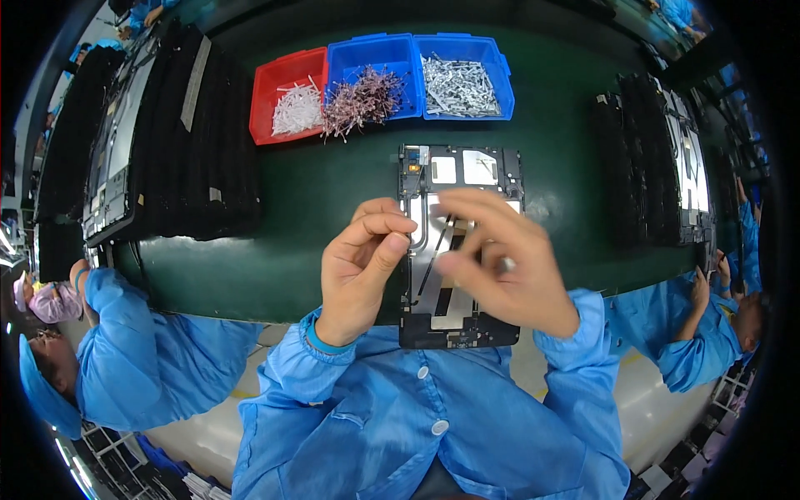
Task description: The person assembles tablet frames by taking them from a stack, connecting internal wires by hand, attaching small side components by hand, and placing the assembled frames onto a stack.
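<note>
Tablet (423, 262) is lying at six o'clock from the rightmost bin (502, 83), likely feeling stiff, fragile; edges (517, 179) are offering safest hold. Left hand (354, 271) is nearly pinching, contact untellable; blurred right hand (517, 271) is hanging half-open.

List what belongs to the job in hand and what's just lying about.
Likely in the job:
left hand
right hand
flat device beneath right hand
red bin of white strips
middle blue bin of pinkish pieces
right blue bin of silvery pieces

Apparently just lying about:
left dark stack
right dark stack
</note>
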{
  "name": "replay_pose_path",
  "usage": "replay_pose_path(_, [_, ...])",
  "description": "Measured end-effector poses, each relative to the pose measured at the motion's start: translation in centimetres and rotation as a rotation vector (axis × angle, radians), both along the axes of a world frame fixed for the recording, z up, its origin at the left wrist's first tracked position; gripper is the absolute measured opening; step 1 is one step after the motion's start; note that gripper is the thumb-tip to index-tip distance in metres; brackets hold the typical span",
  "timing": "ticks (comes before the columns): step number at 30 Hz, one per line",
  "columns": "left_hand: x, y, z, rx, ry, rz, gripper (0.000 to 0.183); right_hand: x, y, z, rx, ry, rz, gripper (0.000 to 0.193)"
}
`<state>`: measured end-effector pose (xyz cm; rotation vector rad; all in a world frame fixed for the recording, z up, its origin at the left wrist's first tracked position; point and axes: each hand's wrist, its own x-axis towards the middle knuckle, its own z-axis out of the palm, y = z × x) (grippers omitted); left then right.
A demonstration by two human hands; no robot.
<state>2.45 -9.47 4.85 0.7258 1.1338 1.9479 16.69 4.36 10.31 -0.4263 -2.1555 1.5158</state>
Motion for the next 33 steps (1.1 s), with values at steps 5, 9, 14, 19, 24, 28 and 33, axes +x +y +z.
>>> replay_pose_path(5, [0.1, 0.3, -0.8, 0.004, -0.075, 0.037, 0.012, -2.8, 0.0, -1.7, -0.176, -0.023, 0.140, 0.025])
replay_pose_path(9, [-0.2, 0.0, -1.2, -0.068, 0.050, 0.108, 0.011, -3.3, -0.1, -2.5, -0.033, 0.028, 0.079, 0.013])
replay_pose_path(14, [0.1, 0.0, -1.2, -0.108, 0.219, 0.222, 0.010, -3.4, -0.2, -1.9, 0.154, 0.124, 0.022, 0.008])
replay_pose_path(19, [0.3, 0.0, -1.6, -0.131, 0.270, 0.273, 0.009, -3.5, -0.1, -2.1, 0.177, 0.131, 0.018, 0.009])
replay_pose_path(24, [-0.7, 0.5, -1.7, -0.213, 0.295, 0.210, 0.029, -4.4, 1.7, -3.2, 0.236, 0.113, -0.003, 0.010])
replay_pose_path(28, [-2.5, 0.9, -0.9, -0.362, 0.150, 0.070, 0.032, -5.0, 2.8, -3.4, 0.239, 0.009, -0.003, 0.007])
replay_pose_path(33, [-5.0, 1.8, -1.0, -0.492, 0.099, -0.045, 0.022, -5.4, 2.7, -3.8, 0.265, -0.032, 0.010, 0.006])
